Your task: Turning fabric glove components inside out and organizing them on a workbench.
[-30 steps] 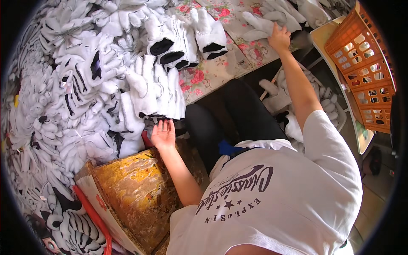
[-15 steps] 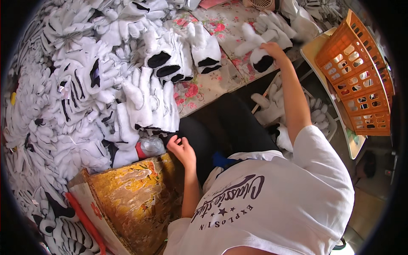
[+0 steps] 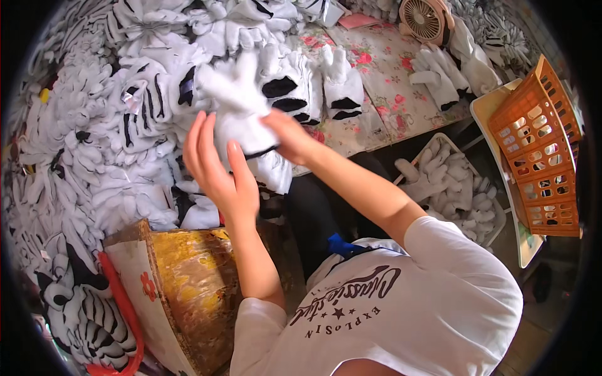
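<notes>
My right hand [image 3: 291,136] grips a white fleecy glove [image 3: 241,125] by its right side, near the dark-edged cuff. The glove is blurred and stands with its fingers pointing away from me. On its near left side is my left hand [image 3: 221,178], fingers stretched and thumb apart; I cannot tell whether it touches the glove. Below the held glove, more white gloves [image 3: 273,173] lie at the table's edge over my lap. Just beyond stands a row of gloves [image 3: 285,81] with black openings facing me, and a separate pair [image 3: 342,84] beside it.
Heaps of white gloves [image 3: 69,169] fill the left side. Several gloves [image 3: 436,75] lie on the flowered tabletop [image 3: 389,103] near a pink fan [image 3: 426,20]. At right are a glove-filled bin [image 3: 501,216] and an orange basket [image 3: 533,144]. A worn wooden box [image 3: 194,282] stands lower left.
My right hand has brought a glove from the right of the table to the middle left. My left hand has risen from the lap edge to meet it. The view has shifted.
</notes>
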The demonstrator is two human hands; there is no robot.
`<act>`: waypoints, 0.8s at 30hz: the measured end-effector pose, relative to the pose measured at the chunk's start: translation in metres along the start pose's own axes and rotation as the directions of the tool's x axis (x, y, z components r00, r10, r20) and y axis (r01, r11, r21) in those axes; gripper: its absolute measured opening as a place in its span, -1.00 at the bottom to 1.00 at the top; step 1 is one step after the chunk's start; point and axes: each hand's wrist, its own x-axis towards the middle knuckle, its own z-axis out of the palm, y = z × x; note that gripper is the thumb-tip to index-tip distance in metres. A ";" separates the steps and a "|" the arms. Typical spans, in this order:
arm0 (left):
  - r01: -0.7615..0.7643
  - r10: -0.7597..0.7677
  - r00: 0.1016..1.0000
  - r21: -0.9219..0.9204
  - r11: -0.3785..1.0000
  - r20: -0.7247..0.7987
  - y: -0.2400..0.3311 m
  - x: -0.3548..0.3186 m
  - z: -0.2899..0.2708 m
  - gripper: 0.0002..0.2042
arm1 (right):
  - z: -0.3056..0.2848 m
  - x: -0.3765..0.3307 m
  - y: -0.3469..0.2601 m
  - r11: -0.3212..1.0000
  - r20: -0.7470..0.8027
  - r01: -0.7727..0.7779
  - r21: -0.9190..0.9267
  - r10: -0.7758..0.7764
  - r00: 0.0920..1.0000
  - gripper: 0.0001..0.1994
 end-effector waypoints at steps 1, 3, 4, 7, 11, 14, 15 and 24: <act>-0.047 0.043 0.997 0.067 0.997 0.056 -0.023 0.004 0.011 -0.66 | -0.009 0.013 0.024 0.985 -0.067 -0.117 -0.128 0.109 0.992 -0.77; 0.048 -0.154 0.925 0.296 0.954 0.348 -0.063 -0.015 0.034 -0.61 | -0.029 0.017 0.056 0.882 0.016 -0.225 -0.413 0.254 0.967 -0.72; 0.050 -0.231 0.874 0.394 0.918 0.428 -0.080 -0.031 0.044 -0.56 | -0.024 0.006 0.057 0.872 0.013 -0.230 -0.433 0.261 0.965 -0.68; 0.044 -0.302 0.810 0.461 0.886 0.503 -0.130 -0.093 0.078 -0.45 | -0.034 -0.043 0.038 0.813 -0.052 -0.293 -0.503 0.310 0.949 -0.65; 0.031 -0.316 0.783 0.473 0.880 0.536 -0.161 -0.138 0.108 -0.36 | -0.096 -0.107 0.008 0.711 -0.220 -0.326 -0.623 0.241 0.945 -0.70; 0.047 -0.348 0.756 0.484 0.874 0.555 -0.157 -0.125 0.105 -0.37 | -0.160 -0.159 -0.015 0.737 -0.359 -0.266 -0.621 0.035 0.933 -0.75; 0.059 -0.347 0.752 0.468 0.882 0.560 -0.154 -0.117 0.100 -0.38 | -0.179 -0.178 -0.025 0.722 -0.414 -0.246 -0.647 -0.061 0.908 -0.76; -0.035 0.042 0.998 0.163 0.986 -0.042 -0.015 -0.108 0.047 -0.83 | -0.295 -0.350 -0.091 -0.477 -0.598 -0.700 -0.531 -0.374 0.708 -0.24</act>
